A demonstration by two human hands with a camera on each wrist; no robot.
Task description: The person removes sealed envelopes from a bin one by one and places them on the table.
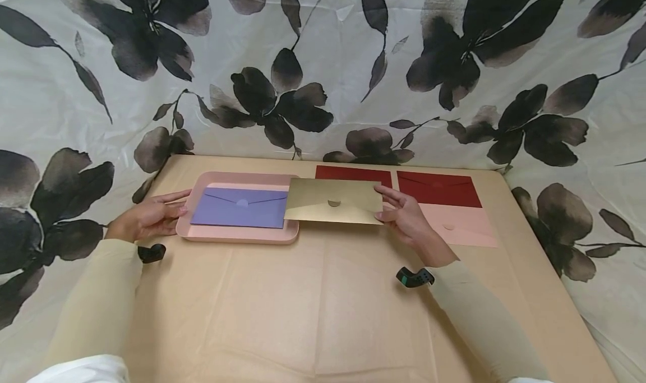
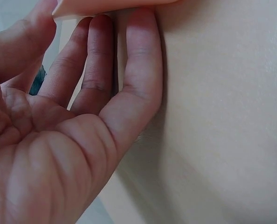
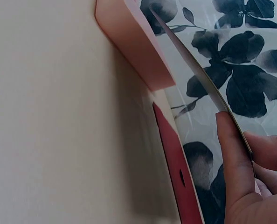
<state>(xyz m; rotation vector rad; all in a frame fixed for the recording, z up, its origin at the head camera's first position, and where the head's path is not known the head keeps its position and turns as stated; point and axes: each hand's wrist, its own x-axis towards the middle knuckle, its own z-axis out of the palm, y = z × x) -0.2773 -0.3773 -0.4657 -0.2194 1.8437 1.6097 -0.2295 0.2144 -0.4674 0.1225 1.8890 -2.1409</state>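
Note:
A pink tray [image 1: 237,235] lies on the table with a purple envelope [image 1: 237,212] flat inside it. At the tray's left end, my left hand [image 1: 151,217] grips the rim. Its thumb [image 2: 22,46] is at the tray's edge and the other fingertips reach beneath it. My right hand [image 1: 406,217] pinches a gold envelope [image 1: 333,201] by its right end, between thumb and fingers. Raised above the table, the gold envelope overlaps the tray's right end in the head view. Seen edge-on in the right wrist view, it bends slightly.
Behind the gold envelope lies a red envelope [image 1: 353,174], partly hidden. Another red envelope [image 1: 439,188] is to its right, with a pale pink envelope [image 1: 459,226] just in front. A flower-patterned sheet [image 1: 343,63] hangs behind the wooden table [image 1: 303,304].

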